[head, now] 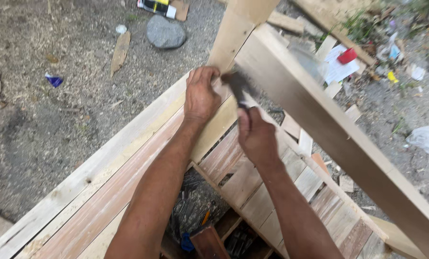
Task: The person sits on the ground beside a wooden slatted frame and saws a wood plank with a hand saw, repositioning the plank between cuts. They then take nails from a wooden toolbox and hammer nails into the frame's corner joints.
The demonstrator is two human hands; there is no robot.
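The hammer (237,86) is right up at the corner where the upright post (233,33) meets the slatted wooden frame (128,163) — its head is a dark blur, so it's caught mid-swing and I can't make out much beyond a dark head on a short dark handle. The right hand (256,136) has its fingers clenched round that handle. The left hand (201,96) sits flat-ish on the top edge of the frame just beside the post, fingers curled over the wood and pressing it in place; whether there's a nail pinched under them I can't tell.

Progress-wise, I'd say the frame is mostly built: long boards down one side, a run of short slats across the middle, and a diagonal plank (329,124) leaning across the right. This post joint looks like the bit being fixed now — no way to see if it's secure yet.

Around it: gravelly ground with a grey stone (165,32), offcuts, a red cap (347,55) on some papers, and loose nails (195,211) under the frame.
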